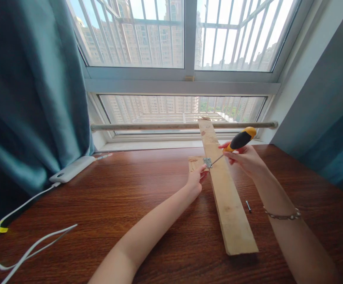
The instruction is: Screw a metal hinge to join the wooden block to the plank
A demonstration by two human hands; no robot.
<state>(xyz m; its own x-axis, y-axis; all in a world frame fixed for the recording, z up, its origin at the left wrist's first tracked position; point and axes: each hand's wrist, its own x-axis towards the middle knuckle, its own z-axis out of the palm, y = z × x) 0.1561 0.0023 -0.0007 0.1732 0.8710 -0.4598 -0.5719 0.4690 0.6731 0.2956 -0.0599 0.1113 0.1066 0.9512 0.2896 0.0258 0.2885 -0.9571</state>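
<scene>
One silver metal hinge (208, 162) is lying on the nine-o'clock edge of a long pale wooden plank (231, 213); at its three o'clock, the right hand (246, 158) is gripping a yellow-and-black screwdriver (241, 139); towards half past seven, the left hand (195, 180) is touching the hinge, pinching or not being unclear; one slim metal fastener (248, 206) is lying at four.

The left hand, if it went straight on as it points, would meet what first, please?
The left hand would likely meet the hinge first, then the plank; whether it now touches the hinge is unclear.
</scene>
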